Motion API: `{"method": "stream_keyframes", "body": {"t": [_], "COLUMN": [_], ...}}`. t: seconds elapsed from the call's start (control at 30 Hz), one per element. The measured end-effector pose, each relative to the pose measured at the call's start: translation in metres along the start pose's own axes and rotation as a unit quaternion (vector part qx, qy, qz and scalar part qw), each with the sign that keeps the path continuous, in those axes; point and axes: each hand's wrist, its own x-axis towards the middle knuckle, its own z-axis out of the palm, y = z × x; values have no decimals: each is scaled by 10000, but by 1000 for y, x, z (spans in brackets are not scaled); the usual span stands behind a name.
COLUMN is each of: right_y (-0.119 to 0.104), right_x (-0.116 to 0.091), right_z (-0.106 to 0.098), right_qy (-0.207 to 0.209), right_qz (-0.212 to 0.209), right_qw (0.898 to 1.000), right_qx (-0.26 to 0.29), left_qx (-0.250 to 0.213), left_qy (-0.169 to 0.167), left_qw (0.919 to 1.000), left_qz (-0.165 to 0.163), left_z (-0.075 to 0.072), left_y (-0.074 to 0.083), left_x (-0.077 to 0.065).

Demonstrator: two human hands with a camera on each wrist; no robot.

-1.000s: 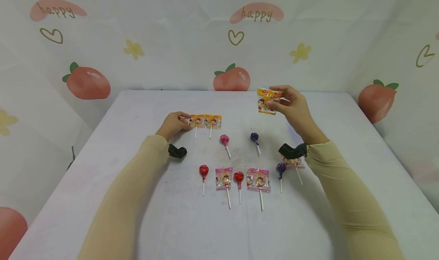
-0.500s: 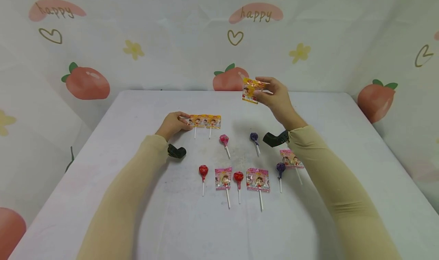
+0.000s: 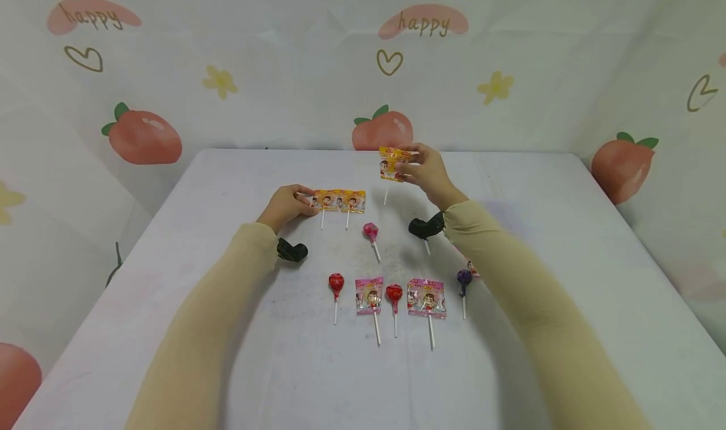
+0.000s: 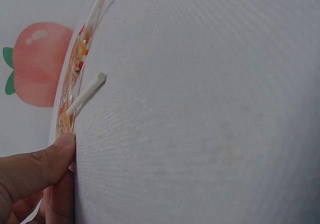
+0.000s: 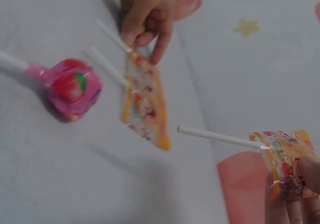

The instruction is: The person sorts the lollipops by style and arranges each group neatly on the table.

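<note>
At the far side of the table, my right hand (image 3: 429,174) pinches an orange-wrapped flat lollipop (image 3: 390,164) by its wrapper, raised over the surface with its white stick pointing down. Two matching orange-wrapped lollipops lie side by side to its left, a left one (image 3: 326,200) and a right one (image 3: 355,201). My left hand (image 3: 287,205) holds the left one's outer edge between thumb and fingers. In the left wrist view its thumb (image 4: 52,159) presses at the wrapper's edge. The right wrist view shows the raised lollipop (image 5: 285,156) apart from the pair.
A pink round lollipop (image 3: 370,231) lies nearer the middle. The front row has red lollipops (image 3: 336,283) (image 3: 394,292), pink-wrapped flat ones (image 3: 370,296) (image 3: 426,298) and a purple one (image 3: 464,278). My right wrist strap (image 3: 426,227) and sleeve cover other lollipops. A printed cloth (image 3: 283,52) hangs behind.
My right hand has carried its lollipop leftward, first rising and then lowering, toward the pair. My left hand has stayed at the left lollipop's edge.
</note>
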Motion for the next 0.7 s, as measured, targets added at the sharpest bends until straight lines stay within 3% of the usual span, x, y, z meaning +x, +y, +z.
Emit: {"method": "stream_keyframes", "body": {"t": [0.33,0.7], "right_y": [28,41], "right_x": [15,21], "right_z": [20,27], "right_qy": [32,-160], "right_qz": [1213,1648], "right_qw": [9909,9804], "right_qx": [-582,-1071], "left_qx": [-52,-12], "left_qy": [-5,-37], "left_qw": [10000,9999], "left_qz": [-1,-100], "left_z": [1,0], "left_y": [0,1], "left_x": [1,1]}}
